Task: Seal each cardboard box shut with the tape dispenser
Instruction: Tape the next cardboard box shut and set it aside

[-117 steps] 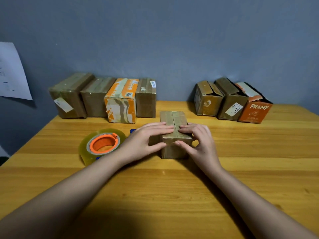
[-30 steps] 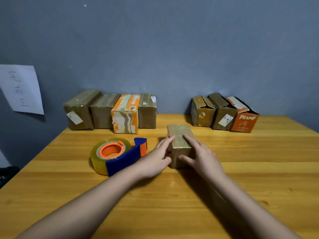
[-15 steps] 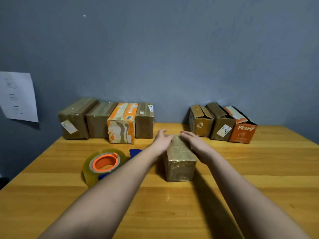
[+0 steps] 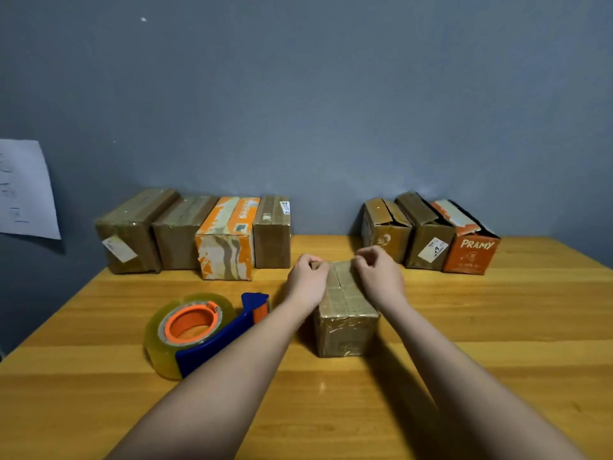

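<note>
A small brown cardboard box (image 4: pixel 345 307) sits in the middle of the yellow wooden bench (image 4: pixel 497 327). Its long side points away from the person, toward the grey wall (image 4: pixel 298 94). Both hands are at the far end of the box. The left hand (image 4: pixel 306 277) is on the far left corner, and the right hand (image 4: pixel 378 275) is on the far right corner. The fingers of both hands are curled down over that far edge, so they seem to grip the box or press the tape down there; the fingertips are hidden, so it is hard to be sure. Shiny tape covers the near end of the box. The blue and orange tape dispenser with a clear roll (image 4: pixel 199 330) lies on the bench just to the left of the box, under the left arm, so the left hand is nearer to it. No hand touches it. Four closed boxes (image 4: pixel 195 232) stand in a row by the wall on the left. Three boxes with loose flaps (image 4: pixel 428 234) stand on the right. They probably wait for tape. A white paper sheet (image 4: pixel 23 190) hangs on the wall at the far left. Nothing stands between the hands and the dispenser.
</note>
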